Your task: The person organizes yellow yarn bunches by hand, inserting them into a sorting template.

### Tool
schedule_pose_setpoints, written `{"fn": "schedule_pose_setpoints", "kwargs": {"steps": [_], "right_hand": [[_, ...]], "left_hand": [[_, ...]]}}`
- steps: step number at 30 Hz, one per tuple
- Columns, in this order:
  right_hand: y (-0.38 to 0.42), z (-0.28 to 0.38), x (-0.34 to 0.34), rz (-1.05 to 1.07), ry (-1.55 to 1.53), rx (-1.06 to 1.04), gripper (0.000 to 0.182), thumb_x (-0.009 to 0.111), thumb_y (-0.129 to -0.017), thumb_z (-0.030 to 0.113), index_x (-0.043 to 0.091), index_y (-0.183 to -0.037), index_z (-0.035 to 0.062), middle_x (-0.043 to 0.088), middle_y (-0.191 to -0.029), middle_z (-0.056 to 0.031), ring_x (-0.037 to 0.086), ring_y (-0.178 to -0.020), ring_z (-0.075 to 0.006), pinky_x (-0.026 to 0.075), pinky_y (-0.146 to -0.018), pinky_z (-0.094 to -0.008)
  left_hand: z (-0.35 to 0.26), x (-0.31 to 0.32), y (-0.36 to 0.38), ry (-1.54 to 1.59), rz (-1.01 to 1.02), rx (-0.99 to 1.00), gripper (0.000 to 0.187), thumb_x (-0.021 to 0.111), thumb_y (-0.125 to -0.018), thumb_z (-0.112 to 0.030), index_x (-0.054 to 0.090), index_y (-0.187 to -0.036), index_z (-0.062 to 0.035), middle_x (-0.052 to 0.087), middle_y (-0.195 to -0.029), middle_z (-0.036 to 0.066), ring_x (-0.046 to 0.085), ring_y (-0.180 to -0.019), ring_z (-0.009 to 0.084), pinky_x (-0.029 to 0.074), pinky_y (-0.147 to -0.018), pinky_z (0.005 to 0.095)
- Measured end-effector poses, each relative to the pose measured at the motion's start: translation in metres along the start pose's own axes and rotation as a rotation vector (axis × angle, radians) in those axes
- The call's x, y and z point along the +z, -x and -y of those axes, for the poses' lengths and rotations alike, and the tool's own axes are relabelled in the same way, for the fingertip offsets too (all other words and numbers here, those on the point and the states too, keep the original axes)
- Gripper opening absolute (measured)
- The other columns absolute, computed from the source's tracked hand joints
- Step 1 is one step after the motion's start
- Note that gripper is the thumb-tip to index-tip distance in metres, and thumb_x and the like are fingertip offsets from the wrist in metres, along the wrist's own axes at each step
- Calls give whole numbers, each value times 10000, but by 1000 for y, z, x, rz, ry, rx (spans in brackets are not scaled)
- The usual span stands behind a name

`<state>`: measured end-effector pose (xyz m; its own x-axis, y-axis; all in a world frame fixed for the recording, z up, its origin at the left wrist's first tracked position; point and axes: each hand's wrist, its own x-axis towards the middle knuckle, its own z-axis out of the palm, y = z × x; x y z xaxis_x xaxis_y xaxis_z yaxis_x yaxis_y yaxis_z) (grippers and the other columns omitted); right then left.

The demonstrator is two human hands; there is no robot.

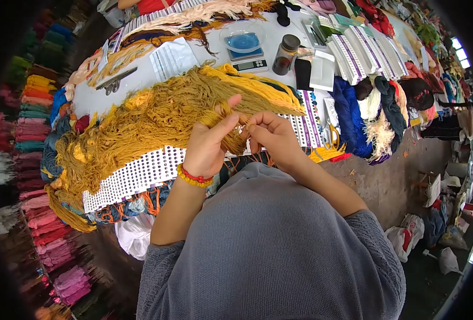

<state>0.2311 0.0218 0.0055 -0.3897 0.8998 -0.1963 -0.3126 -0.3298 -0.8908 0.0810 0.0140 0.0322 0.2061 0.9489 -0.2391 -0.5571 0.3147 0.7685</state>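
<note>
A small bundle of mustard-gold yarn [233,140] is looped around the fingers of my left hand [210,141], which wears a red and yellow bracelet. Close on its right, my right hand [271,137] pinches strands at the bundle's edge between thumb and fingers. Under and to the left of both hands, a large heap of olive-gold yarn [135,125] spreads over the table, with brighter yellow skeins [263,89] behind. White cards with rows of dark dots [135,173] lie along the near edge, partly beneath the yarn.
Behind the yarn are a digital scale [251,65], a dark jar [286,55] and a metal tool [117,81]. Yellow-handled scissors [331,136] lie right of my hands. Blue skeins [349,114] hang at the right edge, near stacked cards [362,53].
</note>
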Motion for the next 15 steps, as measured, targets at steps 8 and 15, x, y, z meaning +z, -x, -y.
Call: {"fn": "schedule_pose_setpoints", "kwargs": {"steps": [8,15], "right_hand": [[0,-4,-1,14,41,-5,50,518,-821,51,523,-857,17,565,-735,-20,490,-556,-51,402,-513,-172],[-3,-14,3,-38,271,-115,72,553,-807,69,523,-827,7,514,-625,17,462,-530,-19,385,-455,-174]], "left_hand": [[6,0,0,-123,-87,96,331,543,-800,8,506,-1128,15,571,-906,34,523,-778,91,435,-716,235],[12,-4,-2,-149,-59,106,316,560,-798,-6,520,-1111,16,580,-926,42,527,-797,91,432,-729,226]]}}
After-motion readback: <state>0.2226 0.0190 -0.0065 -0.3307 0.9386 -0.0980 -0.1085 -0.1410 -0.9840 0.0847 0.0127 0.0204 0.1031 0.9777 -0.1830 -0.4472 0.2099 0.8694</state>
